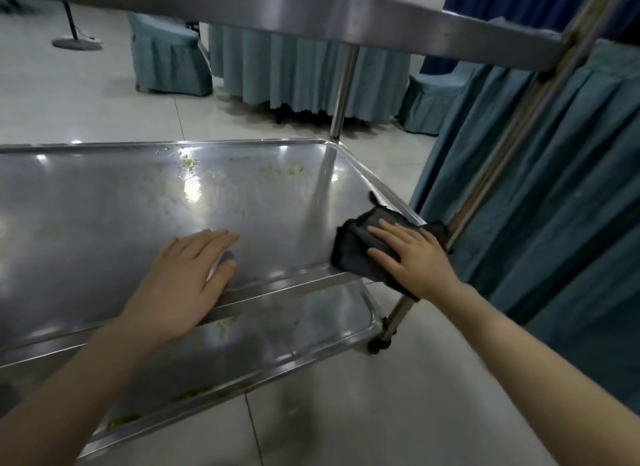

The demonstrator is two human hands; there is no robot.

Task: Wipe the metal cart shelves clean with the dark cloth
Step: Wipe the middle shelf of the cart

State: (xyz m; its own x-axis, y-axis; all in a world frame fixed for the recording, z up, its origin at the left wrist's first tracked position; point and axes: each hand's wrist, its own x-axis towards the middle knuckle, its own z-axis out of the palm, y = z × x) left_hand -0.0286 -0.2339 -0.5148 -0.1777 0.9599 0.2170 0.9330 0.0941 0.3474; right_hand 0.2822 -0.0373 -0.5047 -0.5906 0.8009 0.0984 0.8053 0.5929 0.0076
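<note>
The steel cart's middle shelf [121, 216] fills the left and centre of the view, with yellowish food smears near its far edge. The dark cloth [356, 247] lies bunched on the shelf's near right corner, overhanging the rim. My right hand [412, 257] presses flat on the cloth with fingers spread. My left hand [187, 282] rests flat on the shelf's near rim, fingers straight, holding nothing. A lower shelf [277, 330] shows beneath, also with yellow crumbs. The top shelf's edge [346, 11] crosses overhead.
A slanted cart post [502, 146] rises at the right beside the cloth, and a caster [379, 344] sits below it. Teal draped fabric [554, 205] hangs close on the right. Skirted tables and covered chairs [304, 70] stand behind on the pale tiled floor.
</note>
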